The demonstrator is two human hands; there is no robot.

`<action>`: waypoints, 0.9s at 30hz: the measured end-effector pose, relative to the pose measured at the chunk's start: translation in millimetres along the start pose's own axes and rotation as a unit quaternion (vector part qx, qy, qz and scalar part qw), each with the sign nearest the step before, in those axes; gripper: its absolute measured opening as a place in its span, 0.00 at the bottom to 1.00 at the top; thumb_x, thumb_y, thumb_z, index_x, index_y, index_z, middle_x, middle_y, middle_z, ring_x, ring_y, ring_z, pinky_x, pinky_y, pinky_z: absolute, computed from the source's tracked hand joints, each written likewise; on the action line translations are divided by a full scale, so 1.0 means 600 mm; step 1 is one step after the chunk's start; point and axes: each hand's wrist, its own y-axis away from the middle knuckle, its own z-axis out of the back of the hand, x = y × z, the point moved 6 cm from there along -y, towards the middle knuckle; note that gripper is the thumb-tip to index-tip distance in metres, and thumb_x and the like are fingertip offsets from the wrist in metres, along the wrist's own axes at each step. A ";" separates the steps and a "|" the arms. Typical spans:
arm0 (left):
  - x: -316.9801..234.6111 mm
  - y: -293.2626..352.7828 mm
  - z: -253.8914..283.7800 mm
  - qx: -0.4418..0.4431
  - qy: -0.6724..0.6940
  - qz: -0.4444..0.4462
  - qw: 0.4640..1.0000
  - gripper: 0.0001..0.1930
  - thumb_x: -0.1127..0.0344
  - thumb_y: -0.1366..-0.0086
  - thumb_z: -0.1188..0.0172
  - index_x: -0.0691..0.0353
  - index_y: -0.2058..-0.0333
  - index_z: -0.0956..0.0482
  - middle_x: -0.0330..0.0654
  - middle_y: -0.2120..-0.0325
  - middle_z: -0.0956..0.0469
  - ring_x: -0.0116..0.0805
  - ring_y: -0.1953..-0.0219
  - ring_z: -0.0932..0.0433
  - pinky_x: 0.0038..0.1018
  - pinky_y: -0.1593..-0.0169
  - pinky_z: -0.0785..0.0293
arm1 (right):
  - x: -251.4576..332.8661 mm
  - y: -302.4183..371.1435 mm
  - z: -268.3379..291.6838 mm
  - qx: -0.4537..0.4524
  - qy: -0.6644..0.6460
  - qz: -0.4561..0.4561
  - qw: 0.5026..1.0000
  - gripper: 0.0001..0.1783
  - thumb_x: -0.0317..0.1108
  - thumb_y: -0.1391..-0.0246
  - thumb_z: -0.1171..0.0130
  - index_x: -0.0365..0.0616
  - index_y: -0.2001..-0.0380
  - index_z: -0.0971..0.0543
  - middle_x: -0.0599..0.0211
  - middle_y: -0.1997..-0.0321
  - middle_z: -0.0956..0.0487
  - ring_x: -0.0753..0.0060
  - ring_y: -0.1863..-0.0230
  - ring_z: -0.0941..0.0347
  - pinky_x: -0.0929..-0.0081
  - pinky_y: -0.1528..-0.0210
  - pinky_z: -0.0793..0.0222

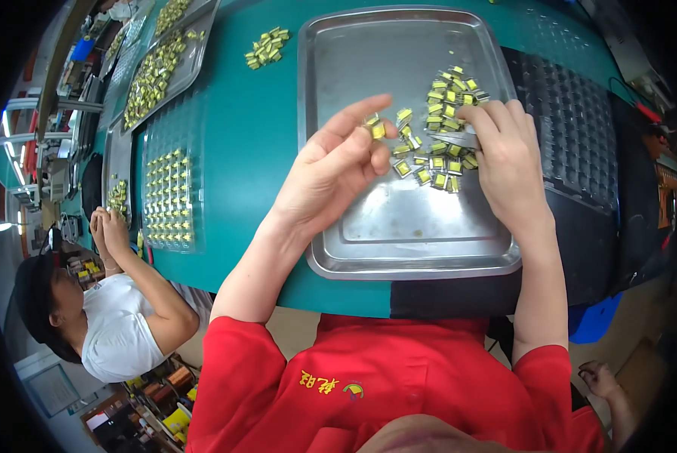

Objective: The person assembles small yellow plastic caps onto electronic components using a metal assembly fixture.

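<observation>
My left hand (325, 170) is over the metal tray (418, 226). Its thumb and fingers pinch a small yellow-wrapped part (378, 130), which looks like a little transformer or coil. In my right hand (510, 162) is a pointed metal tool (453, 139) that looks like tweezers; its tip points left, over the loose parts. Many such yellow parts (449, 97) lie heaped in the tray's right half, beneath and beside the tool. A smaller cluster (405, 136) sits between my two hands. My right fingers partly cover the heap.
A clear blister tray (576, 128) lies right of the metal tray on black matting. Another blister tray (171, 196), filled with yellow parts, is on the left. Loose parts (267, 47) rest on the green mat. Further left, a co-worker (120, 325) handles parts near a metal tray (157, 83).
</observation>
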 end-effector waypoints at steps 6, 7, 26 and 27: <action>0.009 0.002 -0.005 0.048 0.055 0.022 0.997 0.26 0.59 0.30 0.42 0.68 0.40 0.35 0.48 0.52 0.24 0.27 0.60 0.27 0.27 0.50 0.29 | -0.002 -0.003 0.012 -0.012 0.007 -0.013 1.000 0.20 0.14 0.58 0.46 0.40 0.60 0.21 0.61 0.61 0.24 0.58 0.57 0.31 0.64 0.54 0.36; 0.010 0.001 -0.007 0.049 0.053 0.023 0.997 0.26 0.59 0.30 0.42 0.68 0.40 0.35 0.48 0.52 0.24 0.27 0.60 0.27 0.27 0.50 0.29 | -0.004 -0.002 0.013 -0.014 0.007 -0.013 1.000 0.20 0.14 0.58 0.46 0.40 0.60 0.21 0.61 0.61 0.24 0.58 0.57 0.31 0.64 0.54 0.36; -0.192 -0.025 0.217 -0.265 -0.723 -0.226 0.597 0.14 0.69 0.39 0.34 0.57 0.53 0.18 0.37 0.56 0.23 0.25 0.60 0.24 0.23 0.51 0.28 | -0.013 0.003 0.004 0.017 0.014 -0.028 0.999 0.19 0.17 0.56 0.43 0.40 0.57 0.22 0.62 0.60 0.24 0.58 0.55 0.31 0.64 0.52 0.36; -0.198 -0.039 0.230 -0.276 -0.716 -0.237 0.596 0.14 0.70 0.41 0.33 0.56 0.55 0.16 0.38 0.58 0.22 0.26 0.59 0.23 0.24 0.52 0.28 | -0.014 0.003 0.004 0.019 0.018 -0.030 0.999 0.20 0.17 0.56 0.43 0.40 0.57 0.22 0.62 0.59 0.24 0.58 0.55 0.31 0.65 0.52 0.36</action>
